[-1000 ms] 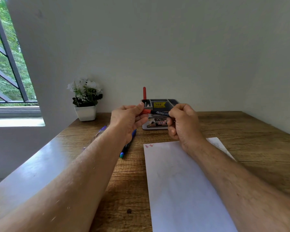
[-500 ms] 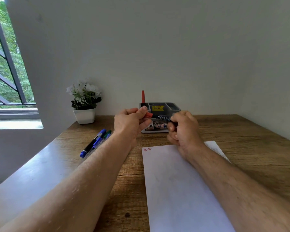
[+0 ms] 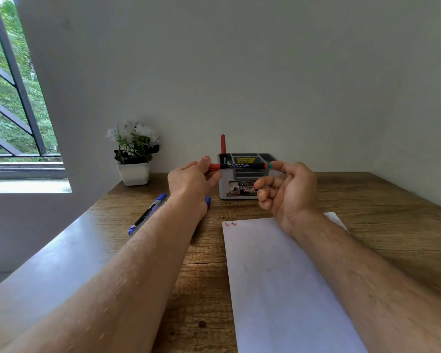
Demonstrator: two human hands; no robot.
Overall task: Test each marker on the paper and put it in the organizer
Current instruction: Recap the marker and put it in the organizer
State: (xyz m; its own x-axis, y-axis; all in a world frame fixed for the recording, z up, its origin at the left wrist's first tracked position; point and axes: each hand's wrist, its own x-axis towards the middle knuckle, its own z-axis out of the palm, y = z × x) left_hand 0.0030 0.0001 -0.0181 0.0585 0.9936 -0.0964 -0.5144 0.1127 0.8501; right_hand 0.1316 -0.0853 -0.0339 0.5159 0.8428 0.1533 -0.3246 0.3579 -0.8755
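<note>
— Why is my black-barrelled, red-capped marker (image 3: 241, 166) level above the grey plastic organizer (image 3: 245, 174)?
— Left hand (image 3: 192, 183) pinches the cap, right hand (image 3: 288, 189) pinches the far end: I judge uncapping before testing on the white paper (image 3: 278, 276).

Black marker (image 3: 240, 166) with red ends; grey organizer (image 3: 239, 192); white paper (image 3: 278, 276).
</note>
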